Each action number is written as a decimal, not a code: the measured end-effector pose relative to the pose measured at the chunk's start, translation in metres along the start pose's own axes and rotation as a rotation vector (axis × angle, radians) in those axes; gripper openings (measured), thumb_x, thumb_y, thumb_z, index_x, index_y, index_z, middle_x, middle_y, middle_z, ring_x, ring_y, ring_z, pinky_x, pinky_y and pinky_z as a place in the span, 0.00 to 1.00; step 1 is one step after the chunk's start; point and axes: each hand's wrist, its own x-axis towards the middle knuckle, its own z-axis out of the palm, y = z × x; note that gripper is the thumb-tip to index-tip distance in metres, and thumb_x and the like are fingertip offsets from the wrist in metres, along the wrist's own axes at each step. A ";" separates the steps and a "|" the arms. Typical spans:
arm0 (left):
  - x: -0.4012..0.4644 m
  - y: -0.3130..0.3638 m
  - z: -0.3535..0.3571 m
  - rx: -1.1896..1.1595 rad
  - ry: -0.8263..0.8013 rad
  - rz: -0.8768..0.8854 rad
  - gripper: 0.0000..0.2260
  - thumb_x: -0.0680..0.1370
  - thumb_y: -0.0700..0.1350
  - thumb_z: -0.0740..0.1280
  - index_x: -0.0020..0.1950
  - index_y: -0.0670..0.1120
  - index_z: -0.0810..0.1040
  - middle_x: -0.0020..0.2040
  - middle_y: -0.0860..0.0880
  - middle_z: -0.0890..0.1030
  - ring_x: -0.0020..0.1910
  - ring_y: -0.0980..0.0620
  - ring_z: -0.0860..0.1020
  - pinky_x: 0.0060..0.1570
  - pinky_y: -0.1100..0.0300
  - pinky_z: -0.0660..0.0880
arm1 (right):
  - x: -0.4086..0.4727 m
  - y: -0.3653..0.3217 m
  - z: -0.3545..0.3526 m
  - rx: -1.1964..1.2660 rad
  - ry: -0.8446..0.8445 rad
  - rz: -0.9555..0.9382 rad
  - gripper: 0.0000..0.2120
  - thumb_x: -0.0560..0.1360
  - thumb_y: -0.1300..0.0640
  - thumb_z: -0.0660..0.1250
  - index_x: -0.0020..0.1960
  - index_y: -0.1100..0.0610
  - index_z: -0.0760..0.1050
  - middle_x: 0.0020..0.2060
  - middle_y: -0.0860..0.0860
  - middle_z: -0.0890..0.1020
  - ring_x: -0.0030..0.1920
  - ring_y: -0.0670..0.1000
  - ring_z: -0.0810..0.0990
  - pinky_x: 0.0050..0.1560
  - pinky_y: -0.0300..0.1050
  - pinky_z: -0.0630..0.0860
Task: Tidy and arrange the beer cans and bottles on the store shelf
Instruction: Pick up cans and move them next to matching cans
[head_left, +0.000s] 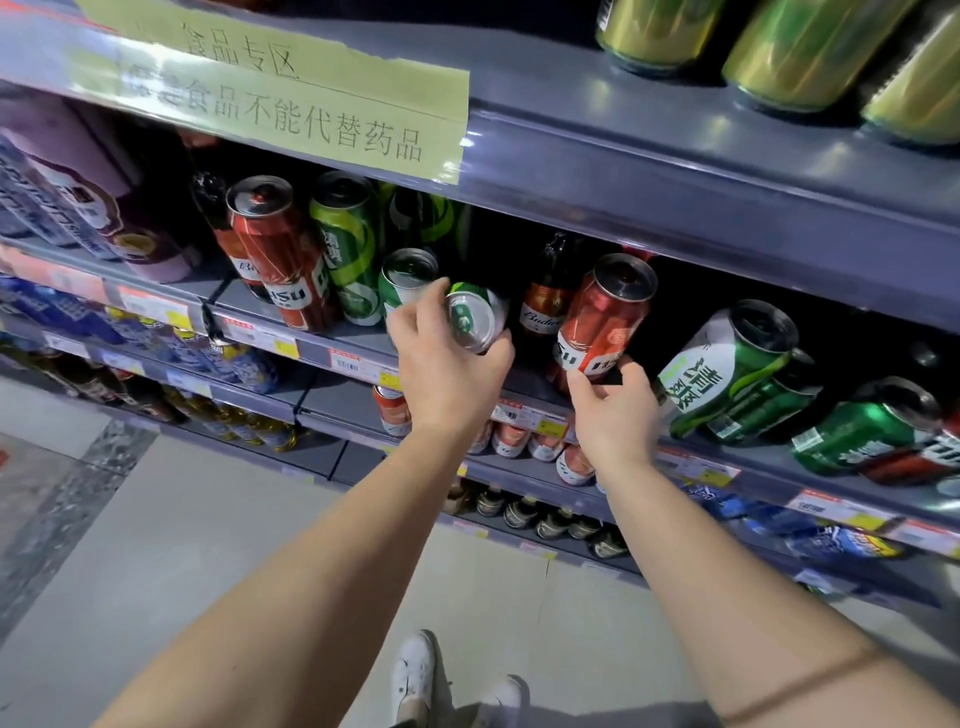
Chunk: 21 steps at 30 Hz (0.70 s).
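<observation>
My left hand (447, 371) grips a small green and white can (475, 317), tipped so its silver end faces me, at the shelf's front edge. Just left of it stands another short green can (408, 283). My right hand (613, 410) pinches the lower part of a red Budweiser can (605, 319) that stands on the same grey shelf (332, 340). A brown Budweiser bottle (548, 293) stands in the dark between the two held cans. Tall red (278, 254) and green (350, 249) cans stand further left.
Green cans (743, 374) and a red one crowd the shelf to the right. Gold-green cans (800, 47) sit on the upper shelf above a yellow paper sign (291, 98). Lower shelves hold more cans and bottles. Purple packs (78, 192) fill the left end.
</observation>
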 end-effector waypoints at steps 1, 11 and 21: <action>0.003 0.007 -0.003 -0.007 0.007 0.036 0.33 0.67 0.48 0.74 0.70 0.47 0.69 0.60 0.49 0.65 0.54 0.53 0.70 0.52 0.64 0.67 | -0.001 -0.002 0.000 0.019 0.006 0.012 0.12 0.77 0.50 0.65 0.55 0.54 0.67 0.35 0.43 0.78 0.43 0.52 0.78 0.42 0.46 0.71; 0.017 0.026 0.001 0.058 0.024 0.149 0.30 0.68 0.54 0.74 0.65 0.41 0.73 0.55 0.45 0.74 0.59 0.45 0.72 0.57 0.53 0.71 | -0.024 -0.002 0.016 0.184 0.071 0.102 0.30 0.74 0.53 0.70 0.72 0.53 0.61 0.49 0.47 0.79 0.39 0.45 0.74 0.48 0.49 0.72; 0.009 -0.019 -0.020 0.164 -0.288 0.005 0.29 0.71 0.52 0.75 0.69 0.47 0.72 0.61 0.48 0.75 0.63 0.50 0.71 0.61 0.56 0.71 | -0.045 -0.002 0.041 0.058 -0.289 -0.045 0.16 0.75 0.59 0.65 0.61 0.48 0.74 0.43 0.41 0.75 0.52 0.52 0.76 0.58 0.53 0.74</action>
